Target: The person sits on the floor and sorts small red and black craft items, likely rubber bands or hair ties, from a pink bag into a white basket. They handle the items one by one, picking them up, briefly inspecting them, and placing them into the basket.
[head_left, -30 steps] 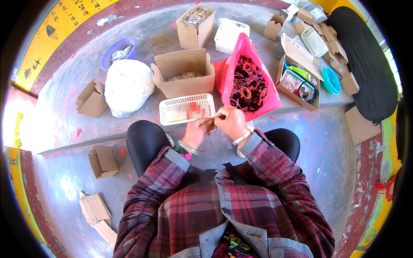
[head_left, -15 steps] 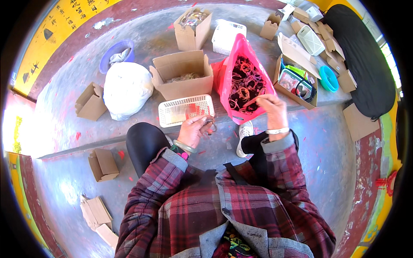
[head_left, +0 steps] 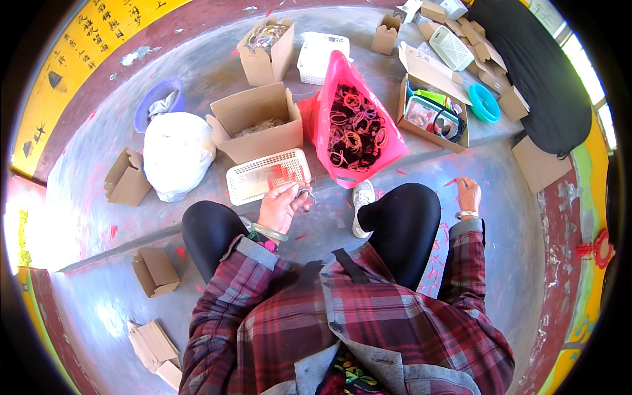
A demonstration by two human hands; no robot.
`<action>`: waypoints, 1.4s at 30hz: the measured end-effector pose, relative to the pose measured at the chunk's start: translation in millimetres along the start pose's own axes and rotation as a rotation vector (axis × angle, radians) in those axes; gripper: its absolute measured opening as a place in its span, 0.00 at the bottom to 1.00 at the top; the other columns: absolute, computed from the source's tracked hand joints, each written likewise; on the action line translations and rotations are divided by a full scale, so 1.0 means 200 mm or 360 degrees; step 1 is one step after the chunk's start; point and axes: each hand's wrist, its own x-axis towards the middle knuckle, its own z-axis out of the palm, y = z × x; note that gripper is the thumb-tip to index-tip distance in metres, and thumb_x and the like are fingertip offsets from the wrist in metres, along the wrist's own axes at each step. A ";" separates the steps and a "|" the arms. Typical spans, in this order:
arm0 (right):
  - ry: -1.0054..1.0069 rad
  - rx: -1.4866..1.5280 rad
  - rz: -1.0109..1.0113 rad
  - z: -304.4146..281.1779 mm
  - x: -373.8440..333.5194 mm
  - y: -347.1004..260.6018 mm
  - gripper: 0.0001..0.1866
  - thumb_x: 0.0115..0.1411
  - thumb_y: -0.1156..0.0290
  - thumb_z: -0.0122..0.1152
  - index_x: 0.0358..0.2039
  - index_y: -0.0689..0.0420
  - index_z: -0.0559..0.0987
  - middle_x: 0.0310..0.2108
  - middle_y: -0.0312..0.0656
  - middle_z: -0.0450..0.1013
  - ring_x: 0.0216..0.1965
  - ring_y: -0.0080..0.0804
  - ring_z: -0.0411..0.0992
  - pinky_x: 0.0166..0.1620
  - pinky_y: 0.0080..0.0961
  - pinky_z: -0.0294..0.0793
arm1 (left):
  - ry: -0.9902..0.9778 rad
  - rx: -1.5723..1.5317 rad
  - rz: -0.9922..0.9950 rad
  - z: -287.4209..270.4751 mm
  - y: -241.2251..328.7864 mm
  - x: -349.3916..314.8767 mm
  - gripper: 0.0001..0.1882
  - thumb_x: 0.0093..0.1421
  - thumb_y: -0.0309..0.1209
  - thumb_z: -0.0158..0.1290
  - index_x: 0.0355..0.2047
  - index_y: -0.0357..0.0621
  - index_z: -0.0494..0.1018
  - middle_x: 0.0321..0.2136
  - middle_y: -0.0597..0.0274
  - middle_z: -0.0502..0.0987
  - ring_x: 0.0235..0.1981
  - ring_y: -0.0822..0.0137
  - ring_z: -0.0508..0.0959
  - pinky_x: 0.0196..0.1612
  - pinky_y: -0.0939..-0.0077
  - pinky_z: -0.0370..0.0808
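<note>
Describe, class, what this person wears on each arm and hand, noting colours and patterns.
Both sleeves are red, dark and grey plaid with grey cuffs. The left hand and right hand wear no gloves. A pale, greenish bangle circles the left wrist; a whitish bangle circles the right. Dark patterned fabric with pink shows at the left cuff.

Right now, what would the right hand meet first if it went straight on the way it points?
Likely the open cardboard box ahead of the right hand, at its near corner. Height is unclear, so the raised step could come first.
</note>
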 end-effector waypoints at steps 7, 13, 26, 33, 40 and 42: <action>-0.0098 0.0322 0.0125 0.09 -0.07 0.23 0.08 0.44 0.67 0.58 0.22 0.56 0.81 0.31 0.45 0.75 0.38 0.37 0.72 0.44 0.27 0.68 | 0.0047 0.0089 0.0073 -0.01 -0.03 0.01 0.11 0.60 0.26 0.44 0.40 0.31 0.70 0.36 0.49 0.74 0.36 0.65 0.76 0.37 0.73 0.76; -0.0069 0.0535 0.0372 0.11 -0.13 0.26 0.07 0.39 0.70 0.64 0.22 0.56 0.82 0.35 0.46 0.74 0.40 0.37 0.71 0.44 0.27 0.68 | 0.0027 0.0094 0.0016 0.01 -0.01 0.00 0.10 0.60 0.26 0.44 0.38 0.31 0.70 0.37 0.49 0.74 0.36 0.67 0.75 0.41 0.76 0.74; -0.0244 0.0797 0.0483 0.08 -0.22 0.24 0.12 0.39 0.79 0.58 0.29 0.59 0.81 0.39 0.47 0.73 0.43 0.37 0.70 0.47 0.27 0.67 | -0.0013 0.0063 -0.0063 0.01 -0.01 -0.01 0.10 0.60 0.26 0.44 0.38 0.31 0.70 0.38 0.49 0.74 0.38 0.65 0.75 0.41 0.75 0.75; -0.0054 0.1112 0.0680 0.10 -0.24 0.27 0.09 0.44 0.74 0.61 0.28 0.61 0.81 0.40 0.48 0.73 0.41 0.34 0.70 0.46 0.27 0.67 | 0.0017 0.0109 -0.0017 0.01 -0.03 0.00 0.11 0.60 0.26 0.44 0.38 0.30 0.70 0.39 0.50 0.73 0.40 0.64 0.75 0.42 0.75 0.74; -0.0209 0.0987 0.0722 0.09 -0.26 0.25 0.15 0.38 0.84 0.57 0.29 0.57 0.81 0.47 0.48 0.68 0.51 0.38 0.65 0.53 0.29 0.61 | -0.0013 0.0118 -0.0065 -0.02 -0.04 0.01 0.11 0.60 0.27 0.45 0.39 0.31 0.70 0.39 0.50 0.74 0.39 0.65 0.75 0.41 0.74 0.75; -0.0233 0.0966 0.0744 0.08 -0.27 0.24 0.18 0.37 0.86 0.55 0.30 0.56 0.81 0.48 0.47 0.68 0.54 0.38 0.62 0.55 0.29 0.59 | -0.0007 0.0119 -0.0061 -0.02 -0.04 0.01 0.11 0.60 0.27 0.45 0.39 0.31 0.70 0.39 0.50 0.74 0.38 0.66 0.75 0.40 0.74 0.75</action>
